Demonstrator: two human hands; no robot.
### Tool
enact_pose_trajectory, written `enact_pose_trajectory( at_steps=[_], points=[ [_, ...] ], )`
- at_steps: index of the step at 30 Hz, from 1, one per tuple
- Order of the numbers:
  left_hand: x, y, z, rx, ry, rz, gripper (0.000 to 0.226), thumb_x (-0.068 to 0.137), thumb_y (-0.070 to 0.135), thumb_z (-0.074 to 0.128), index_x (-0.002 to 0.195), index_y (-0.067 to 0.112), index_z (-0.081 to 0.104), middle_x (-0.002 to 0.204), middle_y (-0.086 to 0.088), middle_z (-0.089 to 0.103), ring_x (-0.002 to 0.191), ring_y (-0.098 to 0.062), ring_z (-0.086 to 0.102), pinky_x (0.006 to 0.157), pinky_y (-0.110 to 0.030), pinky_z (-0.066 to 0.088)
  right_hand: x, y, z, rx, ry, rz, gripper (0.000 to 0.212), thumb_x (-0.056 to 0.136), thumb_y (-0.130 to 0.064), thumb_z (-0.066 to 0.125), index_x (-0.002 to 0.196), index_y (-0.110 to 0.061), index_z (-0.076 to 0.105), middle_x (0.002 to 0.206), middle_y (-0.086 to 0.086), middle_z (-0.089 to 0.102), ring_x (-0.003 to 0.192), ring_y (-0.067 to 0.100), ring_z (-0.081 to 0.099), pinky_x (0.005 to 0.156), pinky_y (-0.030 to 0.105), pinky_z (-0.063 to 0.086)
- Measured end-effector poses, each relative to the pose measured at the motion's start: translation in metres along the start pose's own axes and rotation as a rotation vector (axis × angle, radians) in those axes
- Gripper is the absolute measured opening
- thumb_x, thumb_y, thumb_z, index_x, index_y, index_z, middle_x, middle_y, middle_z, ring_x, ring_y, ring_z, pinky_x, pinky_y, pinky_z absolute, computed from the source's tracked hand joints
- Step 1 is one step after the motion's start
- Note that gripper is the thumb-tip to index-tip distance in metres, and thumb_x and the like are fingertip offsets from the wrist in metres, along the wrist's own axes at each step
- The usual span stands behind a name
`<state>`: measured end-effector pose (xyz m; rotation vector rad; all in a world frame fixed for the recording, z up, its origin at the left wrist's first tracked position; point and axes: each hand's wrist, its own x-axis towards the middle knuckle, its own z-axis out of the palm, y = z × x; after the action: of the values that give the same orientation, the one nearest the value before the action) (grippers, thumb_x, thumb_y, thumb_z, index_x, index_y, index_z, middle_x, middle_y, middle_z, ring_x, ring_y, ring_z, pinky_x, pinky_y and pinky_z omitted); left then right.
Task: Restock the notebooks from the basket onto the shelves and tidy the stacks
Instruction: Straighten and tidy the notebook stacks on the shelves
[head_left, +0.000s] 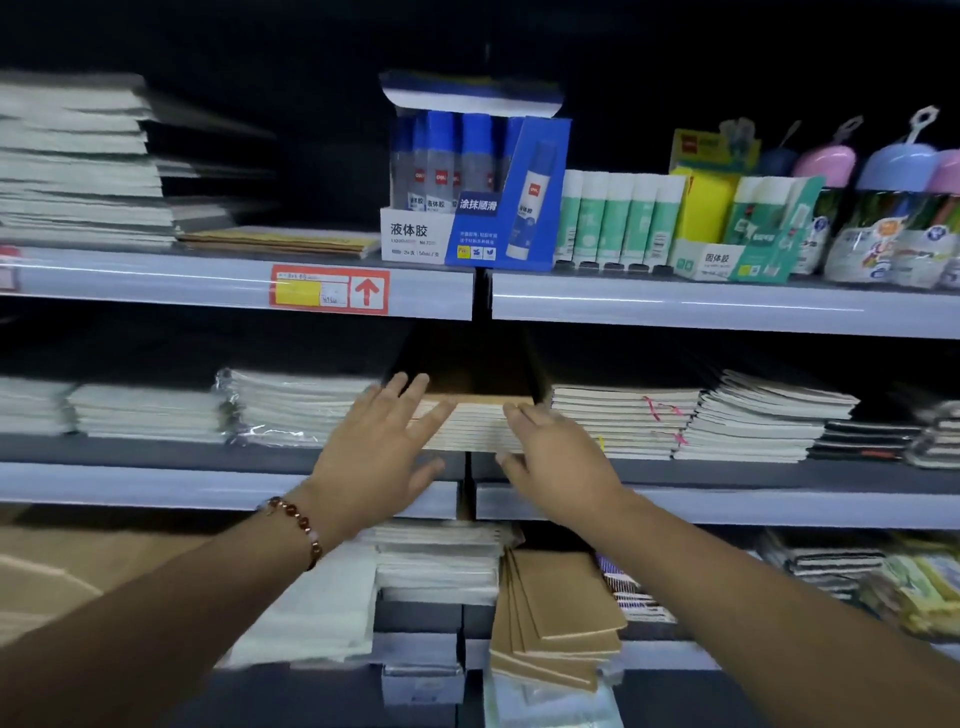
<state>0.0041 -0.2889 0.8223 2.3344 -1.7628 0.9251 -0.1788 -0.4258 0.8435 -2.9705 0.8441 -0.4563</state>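
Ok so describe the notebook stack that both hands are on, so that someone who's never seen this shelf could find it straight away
Find the middle shelf, below the blue glue box. At the shelf's centre seam sits the brown-covered notebook stack, with the left hand and right hand flat against its sides. Its kraft-brown top cover sets it apart from the white stacks either side.

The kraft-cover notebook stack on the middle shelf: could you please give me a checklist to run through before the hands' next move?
1. Left hand flat against the kraft-cover notebook stack: ok.
2. Right hand on the stack's right end: ok, though its grip is unclear.
3. Stack edges flush: cannot tell, hands cover both ends.
4. Stack fully on the middle shelf: ok; it spans the shelf joint.
5. Room from the ruled notebook stack on the right: not ok, they look touching.
6. Basket for restocking: cannot tell, not in view.
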Motion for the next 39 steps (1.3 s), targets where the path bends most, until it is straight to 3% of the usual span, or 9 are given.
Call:
enact_pose_trajectory(
  at_steps=[4,8,14,19,22,27,31,36,39],
  points=[
    [-0.049,-0.055,-0.046,0.146,-0.066,-0.113,0.079,0.087,0.072,0.025,0.154,0.031,0.029,0.161,-0.014,0.027,0.145,-0.04,0.03,0.117,-0.058,0.026,0.001,-0.021,-0.019,-0.014,0.024,-0.153,0.063,0.102,-0.046,0.042,0.158,-0.026,0.02,0.164,-0.002,0.022,0.152,0.024,0.015,0.122,0.039,0.006],
    [-0.093,-0.106,-0.076,0.185,-0.186,-0.258,0.082,0.084,0.075,0.025,0.152,0.03,0.036,0.156,-0.016,0.036,0.136,-0.042,0.042,0.109,-0.057,0.037,0.009,-0.065,-0.031,0.068,0.042,-0.216,0.063,0.101,-0.047,0.043,0.157,-0.029,0.022,0.165,-0.002,0.02,0.152,0.025,0.014,0.123,0.041,0.007],
    [-0.145,-0.172,-0.088,0.109,-0.28,-0.359,0.088,0.08,0.086,0.014,0.155,0.041,0.018,0.164,-0.007,0.022,0.145,-0.032,0.032,0.114,-0.047,0.032,0.025,-0.147,-0.03,0.14,0.025,-0.292,0.06,0.101,-0.047,0.044,0.156,-0.028,0.027,0.164,-0.001,0.022,0.151,0.026,0.017,0.124,0.043,0.011],
    [-0.183,-0.238,-0.092,0.006,-0.366,-0.382,0.097,0.069,0.092,0.01,0.155,0.045,0.011,0.166,0.001,0.012,0.149,-0.024,0.025,0.117,-0.041,0.027,0.049,-0.221,-0.014,0.2,-0.015,-0.302,0.049,0.098,-0.046,0.05,0.144,-0.029,0.047,0.145,0.0,0.051,0.133,0.026,0.044,0.114,0.044,0.03],
    [-0.206,-0.285,-0.09,0.003,-0.39,-0.395,0.107,0.062,0.098,0.003,0.155,0.046,0.01,0.166,0.002,0.009,0.15,-0.023,0.022,0.118,-0.042,0.027,0.072,-0.261,0.004,0.213,-0.033,-0.288,0.046,0.096,-0.048,0.052,0.138,-0.03,0.053,0.141,-0.005,0.055,0.133,0.021,0.046,0.119,0.05,0.02],
    [-0.232,-0.386,-0.083,0.036,-0.389,-0.385,0.108,0.062,0.097,0.008,0.156,0.044,0.011,0.166,-0.001,0.01,0.148,-0.025,0.027,0.116,-0.04,0.029,0.109,-0.341,0.023,0.214,-0.028,-0.261,0.058,0.099,-0.047,0.048,0.152,-0.025,0.037,0.154,-0.003,0.041,0.145,0.019,0.032,0.123,0.048,0.008],
    [-0.248,-0.45,-0.068,0.029,-0.394,-0.375,0.097,0.07,0.084,0.017,0.156,0.039,0.014,0.166,-0.001,0.01,0.144,-0.027,0.035,0.11,-0.038,0.037,0.131,-0.401,0.036,0.233,-0.041,-0.274,0.056,0.099,-0.044,0.049,0.152,-0.026,0.037,0.155,-0.003,0.039,0.144,0.018,0.031,0.123,0.046,0.006],
    [-0.246,-0.499,-0.026,-0.168,-0.356,-0.525,0.082,0.09,0.063,0.053,0.157,0.033,0.015,0.162,-0.001,0.024,0.133,-0.031,0.046,0.099,-0.043,0.046,0.149,-0.44,0.061,0.235,-0.081,-0.248,0.049,0.098,-0.045,0.05,0.143,-0.026,0.048,0.144,0.0,0.051,0.134,0.022,0.044,0.115,0.04,0.023],
    [-0.233,-0.512,-0.001,-0.336,-0.343,-0.62,0.085,0.092,0.049,0.061,0.158,0.02,0.016,0.156,-0.009,0.037,0.126,-0.033,0.052,0.097,-0.038,0.047,0.164,-0.452,0.073,0.229,-0.07,-0.235,0.042,0.097,-0.041,0.053,0.136,-0.025,0.054,0.139,0.0,0.055,0.127,0.023,0.049,0.108,0.036,0.032]
  ],
)
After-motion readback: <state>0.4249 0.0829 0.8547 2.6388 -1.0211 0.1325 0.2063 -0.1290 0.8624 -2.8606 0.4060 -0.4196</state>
